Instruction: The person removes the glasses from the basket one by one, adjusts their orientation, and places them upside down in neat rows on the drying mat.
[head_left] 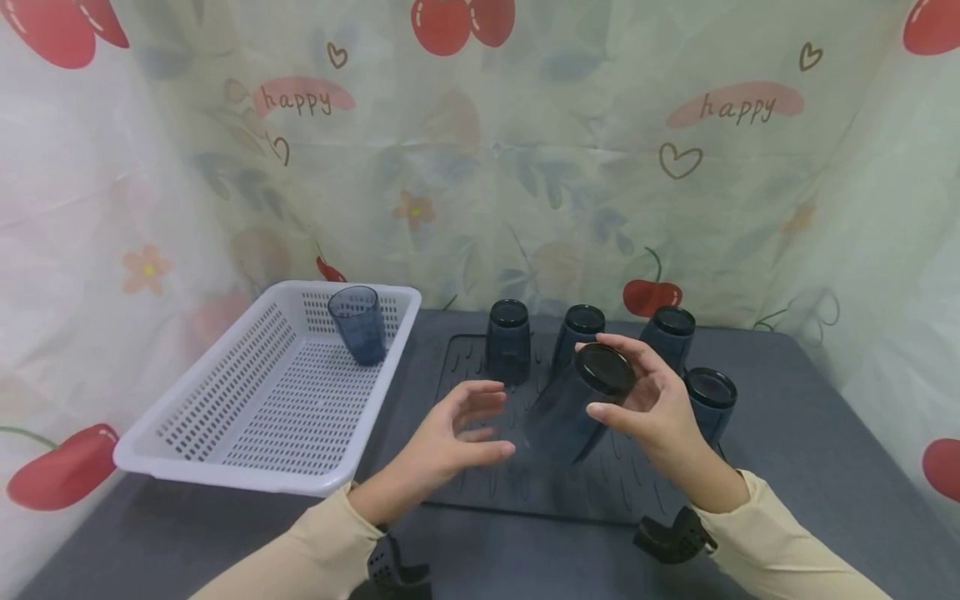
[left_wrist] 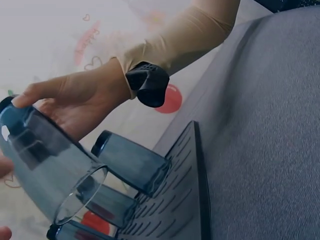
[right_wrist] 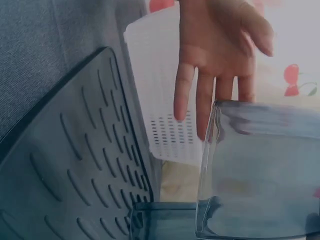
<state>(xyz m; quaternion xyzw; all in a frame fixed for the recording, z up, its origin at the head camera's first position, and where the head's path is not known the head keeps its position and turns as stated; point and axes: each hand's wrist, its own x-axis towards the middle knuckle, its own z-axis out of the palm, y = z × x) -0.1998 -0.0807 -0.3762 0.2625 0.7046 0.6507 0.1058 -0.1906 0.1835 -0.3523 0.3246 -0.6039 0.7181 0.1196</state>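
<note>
My right hand (head_left: 663, 410) grips a blue-tinted drinking glass (head_left: 564, 410) near its base, fingers and thumb on either side. The glass is tilted, its dark base up and its open rim pointing down and to the left, above a dark ridged drying mat (head_left: 517, 492). In the left wrist view the round rim of the held glass (left_wrist: 82, 195) shows clearly. My left hand (head_left: 453, 429) hovers to the left of it, palm turned toward the glass, holding nothing. Its spread fingers (right_wrist: 204, 100) show in the right wrist view, partly overlapped by the glass.
Several more glasses stand upside down on the mat, among them one at back left (head_left: 507, 346) and one at right (head_left: 711, 408). A white perforated basket (head_left: 300, 479) sits at left, with one upright, leaning blue glass (head_left: 360, 325) inside. A patterned curtain (head_left: 480, 167) backs the table.
</note>
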